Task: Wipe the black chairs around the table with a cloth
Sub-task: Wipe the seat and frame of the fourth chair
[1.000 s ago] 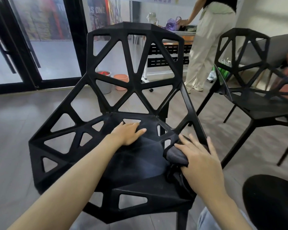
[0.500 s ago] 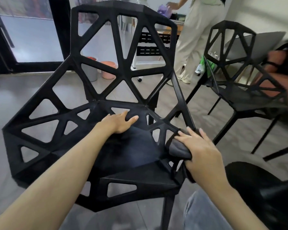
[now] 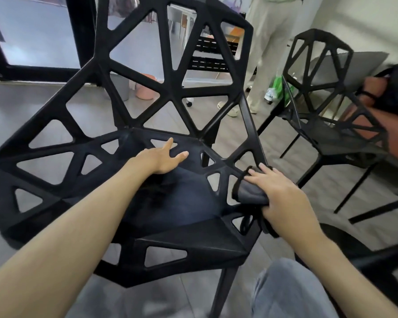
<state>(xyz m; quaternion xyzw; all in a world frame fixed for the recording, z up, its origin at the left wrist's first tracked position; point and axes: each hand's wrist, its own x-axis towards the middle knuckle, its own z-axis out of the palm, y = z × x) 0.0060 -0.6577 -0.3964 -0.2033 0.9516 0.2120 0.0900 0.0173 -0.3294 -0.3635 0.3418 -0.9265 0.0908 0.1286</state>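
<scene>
Head view looks down on the right hand point(image 3: 283, 200), whose fingers and thumb are curled around a bunched dark cloth point(image 3: 249, 191) and press it onto the right-hand edge of the nearest black chair point(image 3: 189, 216), where the seat meets the openwork side; part of the cloth hangs down past that edge. Further in, the left hand point(image 3: 163, 160) lies flat and relaxed on the back part of the seat, fingers straight and spread, grasping nothing. This chair is a black lattice of triangular openings, its tall back rising to the top of the frame and filling most of the view. A leg in light blue jeans point(image 3: 287, 292) shows below the seat's front edge. To the right stands a second black chair point(image 3: 326, 106) of the same pattern, well apart from the first, and at the far right edge another person's arm point(image 3: 386, 99), blurred, reaches toward it. Behind, a person in pale trousers point(image 3: 267, 42) stands by a table with a dark perforated panel point(image 3: 211, 56). Grey plank floor point(image 3: 21, 104) runs to dark-framed glass doors point(image 3: 37, 33), with a pink bucket point(image 3: 147, 92) near them.
</scene>
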